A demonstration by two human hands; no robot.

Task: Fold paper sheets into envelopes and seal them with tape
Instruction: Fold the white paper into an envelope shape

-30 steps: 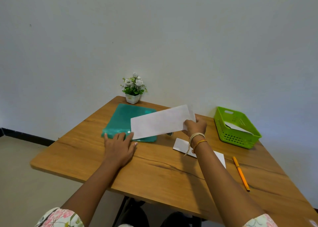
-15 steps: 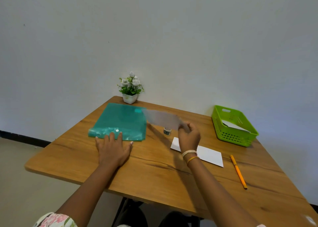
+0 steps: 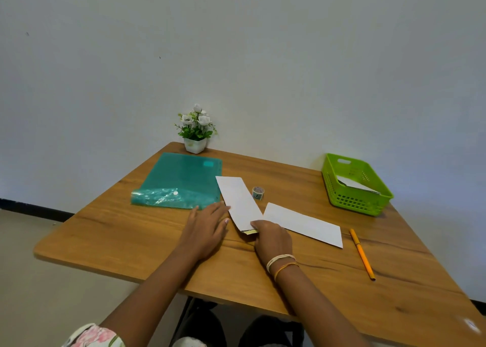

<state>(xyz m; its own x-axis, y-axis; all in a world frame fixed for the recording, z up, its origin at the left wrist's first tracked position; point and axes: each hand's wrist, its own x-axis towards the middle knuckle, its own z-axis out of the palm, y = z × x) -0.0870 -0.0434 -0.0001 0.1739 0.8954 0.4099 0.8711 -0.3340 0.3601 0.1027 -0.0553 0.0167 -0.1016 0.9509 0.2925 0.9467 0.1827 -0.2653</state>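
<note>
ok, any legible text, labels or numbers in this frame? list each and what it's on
None legible.
Tape roll: printed pattern on its side, too small and blurred to read.
Teal folder: pale label patch near its far right corner, nothing readable.
White sheets, the one under the hands and the one beside it: blank as far as visible.
Green basket and orange pen: no markings visible.

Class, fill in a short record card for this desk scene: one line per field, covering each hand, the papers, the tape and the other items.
left hand: flat on the table, fingertips at the paper sheet's edge
right hand: pinches the near end of the paper sheet
second sheet: flat on the table, right of the hands
tape roll: upright, behind the sheets
green folder: far left, closed
basket: far right, paper inside
pen: right, beside the second sheet
plant: back edge, by the wall
</note>
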